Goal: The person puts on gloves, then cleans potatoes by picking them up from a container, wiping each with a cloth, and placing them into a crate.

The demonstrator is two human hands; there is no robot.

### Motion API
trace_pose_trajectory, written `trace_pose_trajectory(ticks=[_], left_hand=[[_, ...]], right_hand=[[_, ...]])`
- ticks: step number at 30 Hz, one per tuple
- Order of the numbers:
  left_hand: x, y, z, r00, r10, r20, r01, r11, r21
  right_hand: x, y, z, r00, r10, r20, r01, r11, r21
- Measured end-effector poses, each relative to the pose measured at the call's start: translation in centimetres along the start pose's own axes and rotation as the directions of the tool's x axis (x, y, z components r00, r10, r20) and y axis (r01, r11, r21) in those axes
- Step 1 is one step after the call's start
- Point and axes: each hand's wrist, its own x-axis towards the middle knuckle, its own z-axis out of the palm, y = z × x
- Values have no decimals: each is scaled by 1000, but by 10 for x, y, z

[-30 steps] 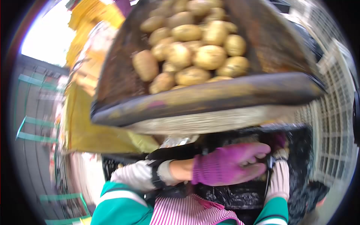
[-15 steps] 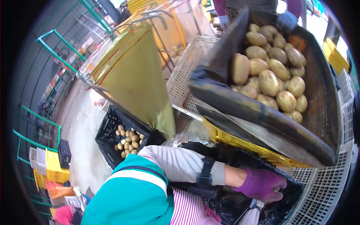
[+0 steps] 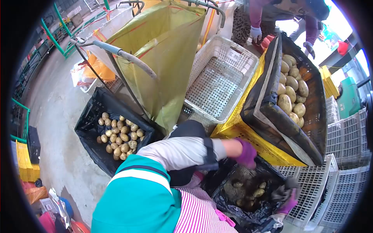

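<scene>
My left hand (image 3: pixel 245 153), in a purple glove, is over the near edge of a black-lined crate (image 3: pixel 221 184). Motion blur hides how its fingers are set. My right hand (image 3: pixel 286 196), gloved in purple with dark grey fingers, is at the right rim of that crate, fingers seemingly apart and no object visible in them. Inside the liner lie several muddy potatoes (image 3: pixel 258 192) amid loose dirt. Beside my left hand is a yellow crate (image 3: pixel 254 144), with a tilted black-lined crate (image 3: pixel 289 134) of larger potatoes (image 3: pixel 291 93) on top.
A white perforated crate (image 3: pixel 217 83) stands ahead, beside a yellow-green sack (image 3: pixel 163 66) on a metal frame (image 3: pixel 128 58). Left, a black-lined crate (image 3: pixel 87 122) holds small potatoes (image 3: pixel 120 136). Another person's gloved hand (image 3: pixel 255 34) hangs behind the tilted crate. White crates (image 3: pixel 311 194) stand right.
My left hand has lifted up and left from inside the lined crate, and my right hand now shows at its right side. The view has shifted; the other person's hands are off the potato crate.
</scene>
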Motion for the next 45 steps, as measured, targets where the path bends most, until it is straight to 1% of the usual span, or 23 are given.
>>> trace_pose_trajectory(ticks=[4, 5, 7, 11, 13, 15, 18, 25, 27, 28, 30, 31, 32, 33, 34, 35, 37, 38, 40, 41, 43, 44, 45], left_hand=[[-84, -52, -79, 951, -208, -227, 182, 974, -133], [-90, -89, -83, 867, -166, -470, 101, 982, -162], [-103, -152, -81, 776, -142, -614, 106, 990, -95], [-61, -248, 1, 875, -407, -262, 448, 887, 116], [-14, -297, 57, 769, -329, -548, 517, 825, 230], [-16, -285, 35, 802, -343, -489, 500, 833, 238], [-34, -287, 8, 834, -254, -490, 416, 873, 255], [-39, -292, -1, 908, -271, -320, 367, 883, 293], [-33, -304, 14, 907, -278, -318, 373, 879, 296], [-29, -310, 21, 905, -271, -328, 373, 876, 306], [-28, -326, 24, 864, -283, -416, 401, 886, 231], [-26, -329, 22, 848, -295, -441, 406, 896, 180], [-28, -290, 1, 838, -423, -345, 508, 834, 214], [-34, -272, -6, 837, -461, -293, 515, 845, 141], [-36, -252, -12, 822, -498, -276, 556, 806, 202], [-40, -232, -18, 806, -533, -258, 589, 763, 265], [-54, -171, -28, 796, -399, -455, 508, 850, 142], [-62, -120, -42, 828, -418, -373, 463, 886, 34], [-81, -40, -57, 963, -226, -144, 197, 961, -196], [-83, 8, -61, 984, -69, -161, 29, 970, -241], [-70, 76, -51, 965, 196, -176, -251, 890, -381], [-56, 96, -43, 942, 291, -170, -333, 878, -343], [-39, 117, -37, 941, 306, -143, -337, 865, -372]], right_hand=[[-31, -132, 47, 994, -46, -98, 53, 996, 70], [-28, -143, 49, 943, -288, -166, 265, 952, -151], [-34, -158, 61, 831, -524, -186, 434, 821, -370], [-70, -170, 105, 810, -490, -322, 453, 871, -187], [-80, -162, 94, 780, -608, -148, 511, 755, -411], [-75, -149, 63, 682, -731, -7, 597, 563, -572], [-77, -145, 21, 849, -501, -171, 426, 838, -340], [-79, -151, 31, 831, -467, -303, 358, 865, -351], [-84, -151, 17, 850, -494, -185, 379, 816, -436], [-89, -149, 8, 833, -536, -138, 386, 741, -549], [-94, -147, 16, 697, -707, 121, 386, 227, -894], [-100, -146, 20, 685, -709, 168, 347, 115, -931], [-105, -146, 21, 706, -699, 117, 313, 159, -936], [-103, -154, 32, 786, -535, -309, 300, 767, -567], [-100, -147, 15, 729, -623, -283, 348, 694, -630], [-108, -142, 7, 778, -500, -381, 312, 833, -456], [-111, -130, -14, 779, -445, -442, 243, 864, -442], [-104, -120, -28, 771, -438, -463, 233, 870, -435], [-88, -92, -46, 877, -333, -347, 152, 877, -456], [-75, -78, -54, 923, -264, -279, 111, 878, -466], [-49, -41, -44, 982, -141, -130, 53, 852, -520], [-43, -22, -25, 978, 140, -157, -176, 955, -241], [-29, 18, -24, 977, 211, -24, -209, 939, -274]])
